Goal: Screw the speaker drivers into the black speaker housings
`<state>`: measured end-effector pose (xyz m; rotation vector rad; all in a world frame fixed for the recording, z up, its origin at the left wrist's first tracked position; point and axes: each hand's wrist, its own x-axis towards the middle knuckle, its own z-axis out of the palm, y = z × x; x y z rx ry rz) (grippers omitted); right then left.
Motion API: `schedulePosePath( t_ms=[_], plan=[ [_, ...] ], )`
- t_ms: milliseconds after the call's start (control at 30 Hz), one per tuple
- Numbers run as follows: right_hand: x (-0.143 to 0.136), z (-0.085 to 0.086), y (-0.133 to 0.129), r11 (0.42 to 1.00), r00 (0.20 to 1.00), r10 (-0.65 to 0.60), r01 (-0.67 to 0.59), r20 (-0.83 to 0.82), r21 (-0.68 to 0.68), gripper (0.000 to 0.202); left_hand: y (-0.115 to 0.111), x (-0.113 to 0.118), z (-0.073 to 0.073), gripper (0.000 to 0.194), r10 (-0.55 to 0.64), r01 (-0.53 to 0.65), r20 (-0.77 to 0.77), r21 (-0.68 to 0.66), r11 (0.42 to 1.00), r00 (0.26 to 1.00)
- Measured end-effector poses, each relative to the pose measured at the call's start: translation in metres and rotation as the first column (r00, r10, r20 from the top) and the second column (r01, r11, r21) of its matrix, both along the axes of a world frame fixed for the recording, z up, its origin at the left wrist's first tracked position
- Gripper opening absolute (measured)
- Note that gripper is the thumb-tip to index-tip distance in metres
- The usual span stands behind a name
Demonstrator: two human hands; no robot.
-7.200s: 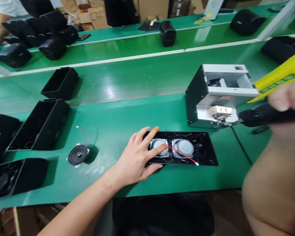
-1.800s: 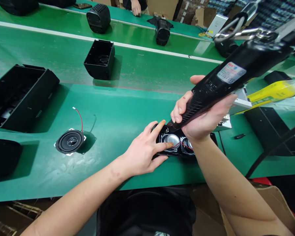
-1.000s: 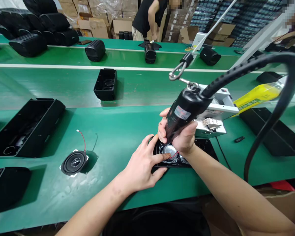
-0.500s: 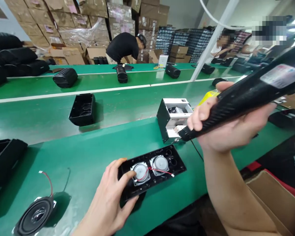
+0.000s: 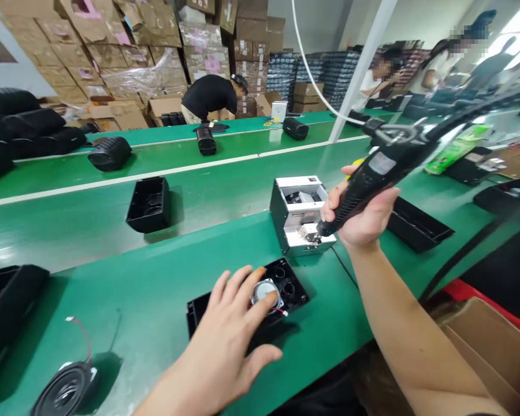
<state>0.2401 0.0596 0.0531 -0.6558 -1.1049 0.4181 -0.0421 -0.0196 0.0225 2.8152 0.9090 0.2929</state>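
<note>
My left hand (image 5: 225, 341) lies spread over a black speaker panel (image 5: 292, 289) on the green bench, covering one of its two round silver drivers; the other driver (image 5: 266, 290) and a red wire show beside my fingers. My right hand (image 5: 364, 219) grips a black electric screwdriver (image 5: 372, 176) that hangs from a cable. The screwdriver tip touches the front outlet of a small white-and-black screw feeder box (image 5: 301, 211) behind the panel.
A loose black speaker cone (image 5: 63, 396) with a red wire lies at the lower left. Open black housings (image 5: 149, 203) sit on the belt, a shallow black tray (image 5: 416, 222) lies to the right. A cardboard box (image 5: 485, 341) stands below right. People work at the far benches.
My right hand has carried the screwdriver off the panel to the screw feeder's outlet. My left hand has slid further over the panel, hiding one driver. The view has lifted.
</note>
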Motion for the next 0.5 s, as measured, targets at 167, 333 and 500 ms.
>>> schedulePosePath(
  t_ms=[167,333,500],
  plan=[
    [0.002,0.001,0.0,1.0,0.999,0.01,-0.011,-0.044,-0.024,0.068,0.006,0.029,-0.004,0.035,-0.067,0.062,-0.03,-0.145,0.988,0.997],
    [0.006,0.0,-0.005,0.997,0.997,0.063,-0.065,-0.035,-0.044,0.069,0.009,0.024,-0.007,0.019,-0.034,0.047,0.08,-0.163,0.986,0.996],
    [-0.004,0.011,-0.029,0.995,0.992,0.073,-0.08,-0.107,-0.063,0.071,0.015,0.012,-0.007,0.016,0.026,0.012,0.21,-0.177,0.984,0.977]
  ],
)
